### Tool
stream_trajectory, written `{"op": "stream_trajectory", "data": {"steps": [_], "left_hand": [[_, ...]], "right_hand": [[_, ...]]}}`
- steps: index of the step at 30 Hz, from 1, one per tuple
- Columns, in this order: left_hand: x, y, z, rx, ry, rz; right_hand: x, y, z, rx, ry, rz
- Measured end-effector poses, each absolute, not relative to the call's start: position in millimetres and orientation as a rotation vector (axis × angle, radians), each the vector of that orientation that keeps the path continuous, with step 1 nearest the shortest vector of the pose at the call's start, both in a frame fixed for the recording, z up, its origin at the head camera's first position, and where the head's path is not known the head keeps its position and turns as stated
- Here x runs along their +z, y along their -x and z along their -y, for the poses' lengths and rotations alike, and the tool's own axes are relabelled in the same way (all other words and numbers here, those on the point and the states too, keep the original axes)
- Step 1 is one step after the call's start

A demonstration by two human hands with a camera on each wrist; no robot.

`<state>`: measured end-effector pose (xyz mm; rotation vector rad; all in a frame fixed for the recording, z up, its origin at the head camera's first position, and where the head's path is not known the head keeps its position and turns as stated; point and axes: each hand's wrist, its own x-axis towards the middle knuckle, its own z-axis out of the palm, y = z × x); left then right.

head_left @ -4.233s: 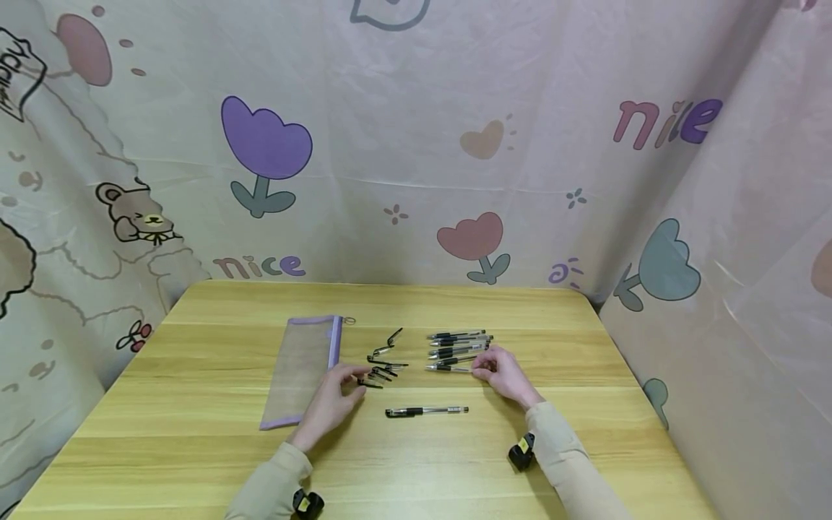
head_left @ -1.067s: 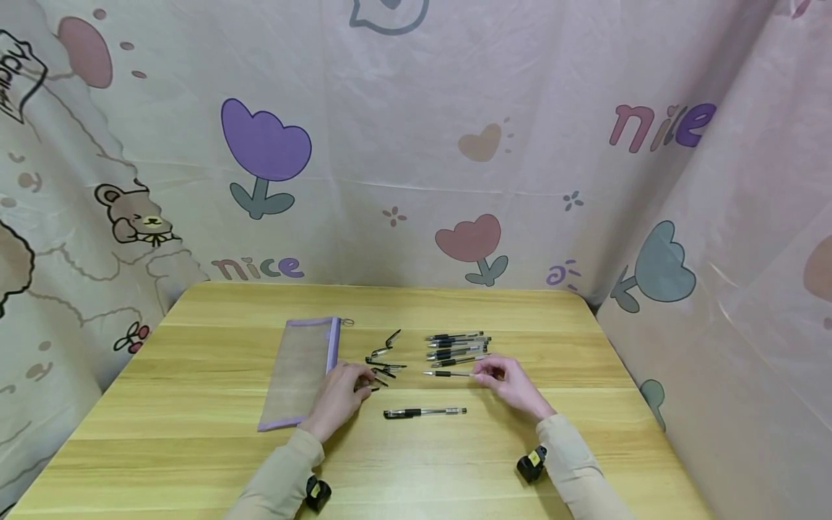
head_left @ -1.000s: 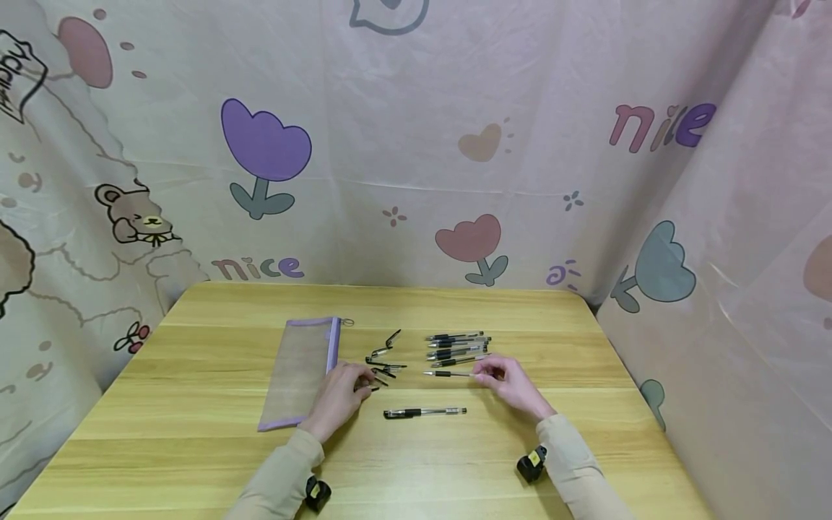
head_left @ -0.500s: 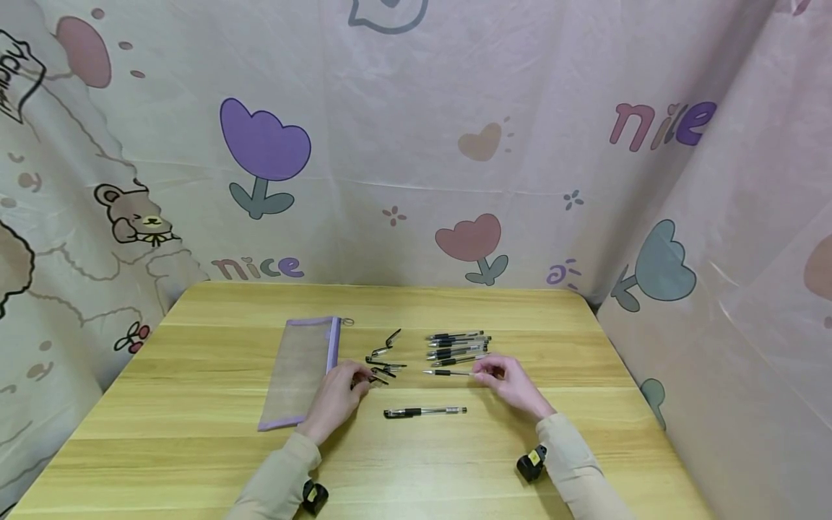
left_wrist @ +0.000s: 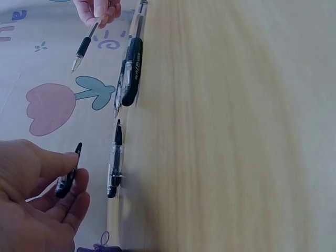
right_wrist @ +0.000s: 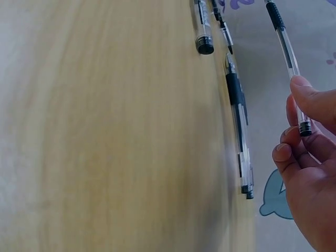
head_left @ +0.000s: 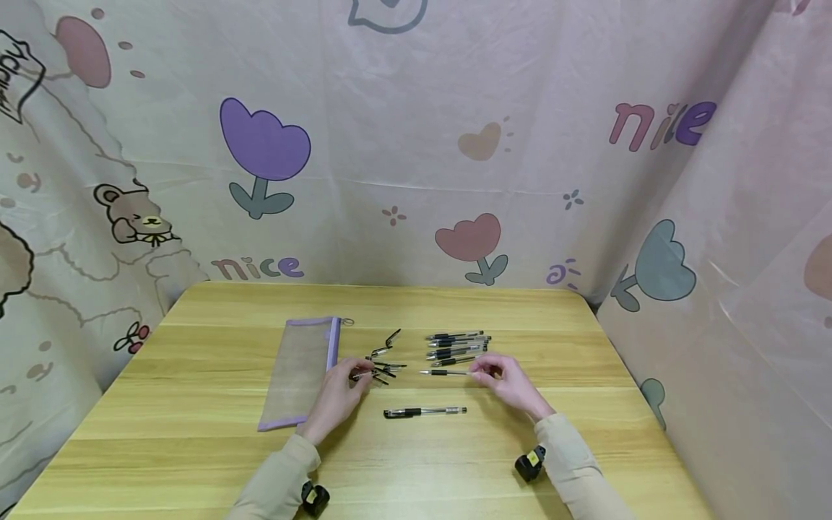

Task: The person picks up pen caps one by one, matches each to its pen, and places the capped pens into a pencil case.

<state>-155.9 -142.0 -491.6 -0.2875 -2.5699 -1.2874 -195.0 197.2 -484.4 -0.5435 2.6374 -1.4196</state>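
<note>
My left hand pinches a black-and-clear pen cap between thumb and fingers, lifted off the table. Beside its fingertips lie several loose pen caps in a loose heap. Across from it, my right hand holds an uncapped black gel pen near its rear end. The pen's bare tip points left, toward the left hand, with a gap between pen and cap. Just beyond the right hand, several uncapped pens lie in a row.
A capped pen lies in front, between the hands. To the left is a flat mesh pouch with purple edging and a zip, partly behind the left hand. The wooden table ends at a patterned curtain.
Over the last second the left hand has picked up a cap from the near end of the heap and raised it slightly. The right hand has shifted a little left with its pen.
</note>
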Motion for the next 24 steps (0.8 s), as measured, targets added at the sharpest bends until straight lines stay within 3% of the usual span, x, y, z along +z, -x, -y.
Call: {"op": "stream_trajectory", "data": {"steps": [14,24], "left_hand": [[-482,155,135,-1.578,0.261,2.517],[-480,155,137,-1.737,0.454,2.501]], "right_hand": [[-474,191,-189,-1.402,0.658,-2.654],[-473,189,-183,-1.406,0.69,-2.632]]}}
